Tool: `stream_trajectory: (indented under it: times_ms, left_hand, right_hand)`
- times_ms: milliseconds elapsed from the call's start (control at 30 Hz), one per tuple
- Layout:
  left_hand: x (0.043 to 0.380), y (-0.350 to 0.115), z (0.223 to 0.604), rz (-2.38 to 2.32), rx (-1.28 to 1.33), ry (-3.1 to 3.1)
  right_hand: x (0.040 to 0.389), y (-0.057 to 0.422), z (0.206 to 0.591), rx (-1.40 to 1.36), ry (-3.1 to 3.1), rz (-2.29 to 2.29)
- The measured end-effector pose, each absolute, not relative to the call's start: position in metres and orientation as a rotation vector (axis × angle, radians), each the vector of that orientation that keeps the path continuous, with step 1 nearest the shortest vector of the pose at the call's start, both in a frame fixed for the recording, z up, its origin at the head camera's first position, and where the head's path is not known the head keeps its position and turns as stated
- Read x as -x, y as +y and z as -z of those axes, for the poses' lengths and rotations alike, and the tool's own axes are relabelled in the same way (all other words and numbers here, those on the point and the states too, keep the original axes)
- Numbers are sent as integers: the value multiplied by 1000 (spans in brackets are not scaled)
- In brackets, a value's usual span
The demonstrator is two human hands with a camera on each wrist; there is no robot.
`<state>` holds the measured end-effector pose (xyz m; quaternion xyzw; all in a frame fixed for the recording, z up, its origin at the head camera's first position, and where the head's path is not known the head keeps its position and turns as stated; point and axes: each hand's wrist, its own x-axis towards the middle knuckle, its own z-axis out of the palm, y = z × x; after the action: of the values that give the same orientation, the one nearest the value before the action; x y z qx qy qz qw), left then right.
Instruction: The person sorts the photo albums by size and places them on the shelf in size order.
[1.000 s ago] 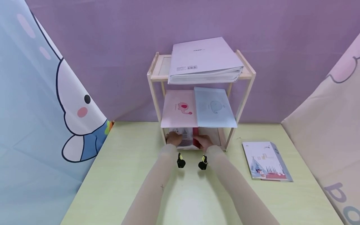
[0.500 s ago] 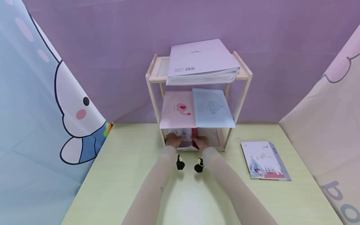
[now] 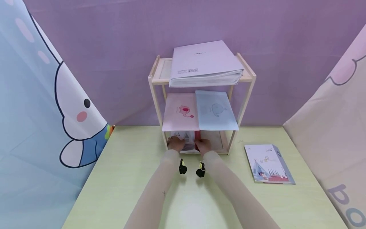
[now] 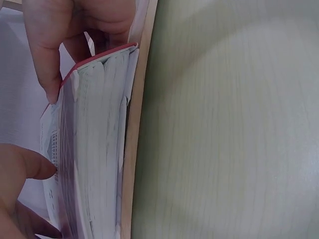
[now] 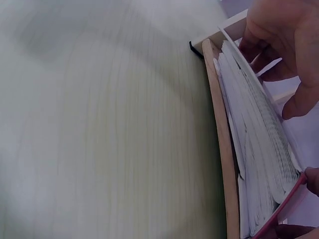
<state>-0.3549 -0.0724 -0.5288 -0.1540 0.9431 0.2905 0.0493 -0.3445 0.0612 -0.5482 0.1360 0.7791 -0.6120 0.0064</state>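
A thick book (image 3: 187, 138) with a printed cover and red spine (image 3: 197, 135) lies flat on the shelf rack's lowest level. My left hand (image 3: 176, 144) holds its left side, thumb on top of the cover and fingers curled at the far edge. At the spine side, my right hand (image 3: 204, 146) grips the red spine between thumb and fingers. Both wrist views show the white page edges (image 4: 99, 144) facing the front, just behind the wooden shelf lip (image 5: 219, 114). The book's rear part is hidden under the shelf above.
The pale wooden rack (image 3: 248, 98) stands against a purple cloth. Pink (image 3: 180, 111) and blue (image 3: 217, 109) booklets fill its middle level, jutting forward over my hands. A big white binder (image 3: 206, 62) lies on top. Another printed book (image 3: 268, 163) rests on the table at right.
My right hand has shifted slightly left, closer against the red spine. The left hand stays at the book's left side. The head view has tilted a little.
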Motion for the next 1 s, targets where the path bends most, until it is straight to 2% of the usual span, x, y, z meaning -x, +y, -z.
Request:
stream_trajectory:
  times_ms: [667,1000]
  left_hand:
    - [355,-68,534,-869,554,2911]
    - [354,-69,535,-836,524,2905]
  right_hand:
    - [345,65,547,-369,2586,1706]
    - [345,64,548,-389,2547,1743]
